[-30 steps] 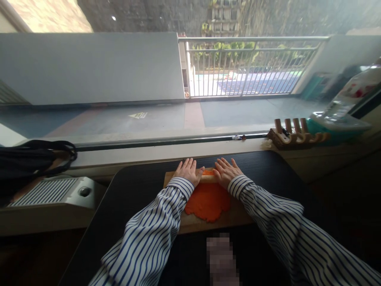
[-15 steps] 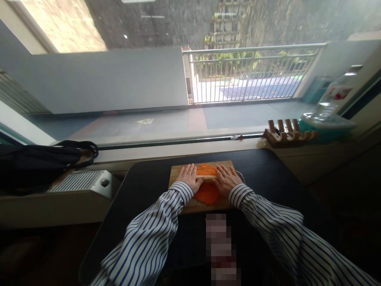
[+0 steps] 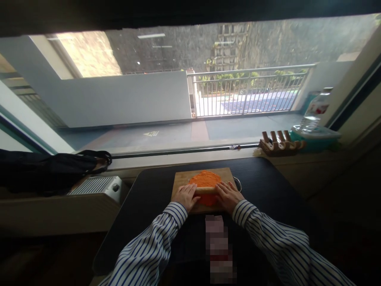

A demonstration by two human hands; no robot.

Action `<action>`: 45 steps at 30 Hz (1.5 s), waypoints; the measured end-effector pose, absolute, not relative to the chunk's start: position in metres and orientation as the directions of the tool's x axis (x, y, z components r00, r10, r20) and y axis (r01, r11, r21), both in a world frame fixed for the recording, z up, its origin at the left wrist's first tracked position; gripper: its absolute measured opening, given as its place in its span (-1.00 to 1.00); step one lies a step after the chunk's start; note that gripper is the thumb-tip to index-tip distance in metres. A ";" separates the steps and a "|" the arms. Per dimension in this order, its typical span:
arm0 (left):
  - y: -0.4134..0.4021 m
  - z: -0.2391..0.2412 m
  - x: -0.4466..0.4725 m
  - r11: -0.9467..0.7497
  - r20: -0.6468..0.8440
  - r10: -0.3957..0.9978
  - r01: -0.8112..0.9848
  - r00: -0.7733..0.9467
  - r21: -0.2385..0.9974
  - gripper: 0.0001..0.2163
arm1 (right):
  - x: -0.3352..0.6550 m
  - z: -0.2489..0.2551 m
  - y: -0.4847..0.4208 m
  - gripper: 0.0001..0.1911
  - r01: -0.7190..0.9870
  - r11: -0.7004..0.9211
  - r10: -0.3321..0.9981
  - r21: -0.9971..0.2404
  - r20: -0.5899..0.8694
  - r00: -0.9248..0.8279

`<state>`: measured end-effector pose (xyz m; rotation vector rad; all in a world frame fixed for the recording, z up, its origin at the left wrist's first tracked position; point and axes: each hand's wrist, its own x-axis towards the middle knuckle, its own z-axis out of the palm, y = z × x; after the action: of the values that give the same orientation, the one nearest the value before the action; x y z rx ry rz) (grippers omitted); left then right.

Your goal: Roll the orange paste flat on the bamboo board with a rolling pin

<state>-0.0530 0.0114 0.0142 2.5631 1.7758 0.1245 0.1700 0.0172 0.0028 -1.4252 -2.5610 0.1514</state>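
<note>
A wooden rolling pin (image 3: pixel 206 191) lies crosswise over a flattened sheet of orange dough (image 3: pixel 205 178) with an uneven edge. My left hand (image 3: pixel 186 196) is closed over the pin's left end, thumb on the near side and fingers over the top. At the other end my right hand (image 3: pixel 228 196) holds the pin the same way. Both ends of the pin are hidden under my hands. Beneath the dough is a wooden cutting board (image 3: pixel 180 180), with a metal loop handle (image 3: pixel 238 183) sticking out past its right edge.
The board rests on a black table (image 3: pixel 154 186) against the window sill. On the sill at right are a brown wooden rack (image 3: pixel 276 143) and a clear bottle (image 3: pixel 315 111) on a teal-lidded box (image 3: pixel 324 137). A black bag (image 3: pixel 59 169) and a white radiator (image 3: pixel 95 184) are at left.
Both hands have drawn the rolling pin toward me over the dough, so more orange shows beyond it and less on the near side. The view has tilted upward.
</note>
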 end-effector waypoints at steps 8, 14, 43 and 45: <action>0.020 0.024 -0.062 -0.412 0.074 0.910 0.908 0.407 0.073 -0.70 | 0.181 0.005 0.036 -0.74 0.711 0.678 0.733 -0.186 0.249 -0.634; 0.005 0.014 -0.067 -0.471 0.183 0.874 0.878 0.450 0.090 -0.72 | 0.186 0.000 0.036 -0.79 0.629 0.761 0.636 -0.159 0.373 -0.675; 0.067 0.006 -0.043 -0.120 0.007 0.993 0.983 0.120 0.141 -0.44 | 0.158 0.017 0.085 -0.57 0.929 0.330 0.944 -0.165 0.027 -0.330; 0.070 0.006 -0.044 -0.112 -0.018 0.993 0.982 0.116 0.152 -0.43 | 0.157 0.019 0.088 -0.57 0.933 0.328 0.944 -0.147 0.015 -0.330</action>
<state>-0.0438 0.0702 0.0061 2.2490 2.0049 0.1334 0.1568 0.0880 0.0185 -1.7582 -2.4790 0.1699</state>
